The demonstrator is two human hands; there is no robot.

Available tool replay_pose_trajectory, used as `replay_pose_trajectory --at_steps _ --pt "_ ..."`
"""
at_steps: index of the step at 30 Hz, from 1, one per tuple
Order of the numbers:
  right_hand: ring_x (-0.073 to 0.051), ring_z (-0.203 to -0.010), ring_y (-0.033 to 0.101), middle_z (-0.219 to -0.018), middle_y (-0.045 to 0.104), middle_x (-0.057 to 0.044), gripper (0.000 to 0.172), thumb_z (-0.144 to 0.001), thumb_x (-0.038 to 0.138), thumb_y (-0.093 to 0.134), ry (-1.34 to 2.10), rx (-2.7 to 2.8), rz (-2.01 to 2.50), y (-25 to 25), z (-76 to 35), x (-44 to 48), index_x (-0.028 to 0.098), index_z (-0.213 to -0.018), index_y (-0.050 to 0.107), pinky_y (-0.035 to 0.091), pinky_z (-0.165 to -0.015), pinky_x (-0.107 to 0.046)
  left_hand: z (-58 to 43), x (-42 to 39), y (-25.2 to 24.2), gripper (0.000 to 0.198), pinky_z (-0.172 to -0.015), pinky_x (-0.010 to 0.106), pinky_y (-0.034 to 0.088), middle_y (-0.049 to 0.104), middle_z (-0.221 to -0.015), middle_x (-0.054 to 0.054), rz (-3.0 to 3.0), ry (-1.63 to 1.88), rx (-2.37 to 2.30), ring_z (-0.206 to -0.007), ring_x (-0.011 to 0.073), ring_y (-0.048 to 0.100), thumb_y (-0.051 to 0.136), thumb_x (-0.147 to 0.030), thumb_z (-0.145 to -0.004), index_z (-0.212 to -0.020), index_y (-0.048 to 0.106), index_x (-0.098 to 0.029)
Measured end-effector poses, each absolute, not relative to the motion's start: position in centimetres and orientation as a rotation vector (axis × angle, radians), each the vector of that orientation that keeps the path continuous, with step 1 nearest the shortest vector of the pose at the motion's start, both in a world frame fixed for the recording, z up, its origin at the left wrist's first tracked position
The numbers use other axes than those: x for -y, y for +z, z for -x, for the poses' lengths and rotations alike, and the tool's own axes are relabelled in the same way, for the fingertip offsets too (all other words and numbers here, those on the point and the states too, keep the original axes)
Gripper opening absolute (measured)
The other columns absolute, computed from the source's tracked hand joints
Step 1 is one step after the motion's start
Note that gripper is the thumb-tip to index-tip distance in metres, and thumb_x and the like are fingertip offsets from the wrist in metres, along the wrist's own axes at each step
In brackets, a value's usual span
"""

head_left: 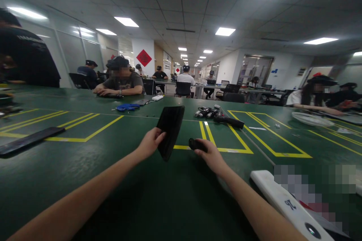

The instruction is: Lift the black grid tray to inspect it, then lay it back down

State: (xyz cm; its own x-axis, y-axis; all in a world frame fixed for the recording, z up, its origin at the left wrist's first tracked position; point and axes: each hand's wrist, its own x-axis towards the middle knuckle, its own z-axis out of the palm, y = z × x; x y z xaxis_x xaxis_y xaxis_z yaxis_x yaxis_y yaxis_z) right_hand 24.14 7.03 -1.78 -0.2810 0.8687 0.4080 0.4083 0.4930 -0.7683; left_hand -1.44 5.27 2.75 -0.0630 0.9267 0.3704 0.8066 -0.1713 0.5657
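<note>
A thin black rectangular panel (170,131) stands tilted above the green table, gripped near its left edge by my left hand (149,144), thumb on the face turned towards me. Its exact kind does not show. To the right of it, my right hand (210,155) is closed around a short black rounded object (195,144), held low over the yellow tape. Most of that object is covered by my fingers. Beyond my right hand lie a heap of dark and silvery cables or parts (209,112) and a black cylindrical handle (229,121).
The green table (127,196) carries yellow tape outlines (292,154). A long dark bar (31,141) lies at left, blue gloves or cloth (128,107) farther back. A white device marked 26 (285,199) lies by my right forearm. Several people sit around; one (121,79) faces me across the table.
</note>
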Motion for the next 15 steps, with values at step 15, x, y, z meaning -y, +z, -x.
replay_pose_trajectory --at_steps 15 --pt "-0.020 -0.102 0.053 -0.104 0.063 -0.004 0.027 -0.078 0.027 0.050 0.899 1.903 0.791 -2.5 -22.4 -4.5 0.022 -0.102 0.059 0.041 -0.091 -0.039 -3.5 -1.9 0.2 0.034 -0.060 0.026 0.035 0.044 -0.077 0.000 -2.210 0.795 -1.474 -0.068 0.0140 0.042 0.051 -0.045 -0.073 -0.092 0.046 -0.017"
